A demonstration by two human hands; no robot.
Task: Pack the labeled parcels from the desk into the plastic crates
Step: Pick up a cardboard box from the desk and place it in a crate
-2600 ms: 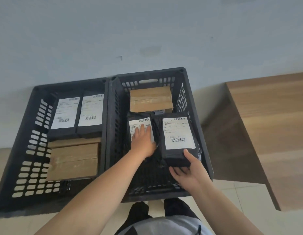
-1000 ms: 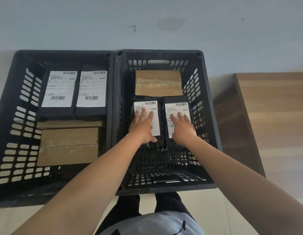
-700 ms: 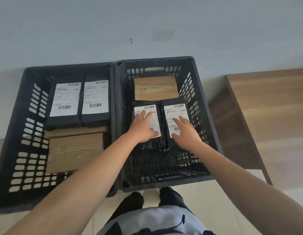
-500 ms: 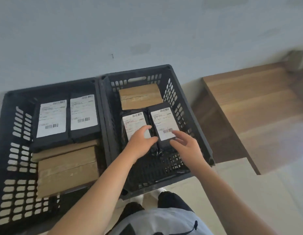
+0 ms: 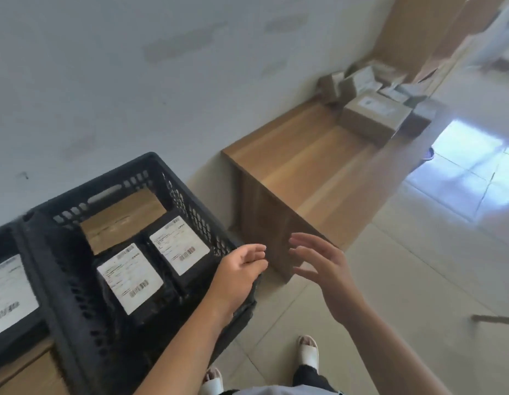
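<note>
The wooden worktop [image 5: 313,169] stands against the pale wall, to the right of the right crate [image 5: 73,280]; its near end panel faces the camera, and at its far end sits a blurred pile of labeled parcels [image 5: 373,109], mostly brown cartons, the nearest one bearing a white label; how many there are cannot be told. The right crate is black slotted plastic, just left of the worktop; the left crate [image 5: 5,232] touches its left wall and is cut off by the picture's edge. Inside the right crate, a brown box [image 5: 119,218] lies against the far wall; in front of it 2 black labeled bags lie side by side, labels up, the left bag [image 5: 130,277] and the right bag [image 5: 179,245], touching each other. In the left crate 1 white label [image 5: 8,295] shows on a dark bag, with brown cardboard [image 5: 25,374] nearer the camera. The left hand [image 5: 242,269] hovers above the right crate's near right corner, fingers loosely curled, holding nothing; the right hand [image 5: 319,260] is in the air between that crate and the worktop, palm turned left, fingers spread and relaxed, holding nothing; the 2 hands are near each other but apart. Below, 2 feet in pale slippers [image 5: 307,352] stand on the tiled floor beside the right crate.
</note>
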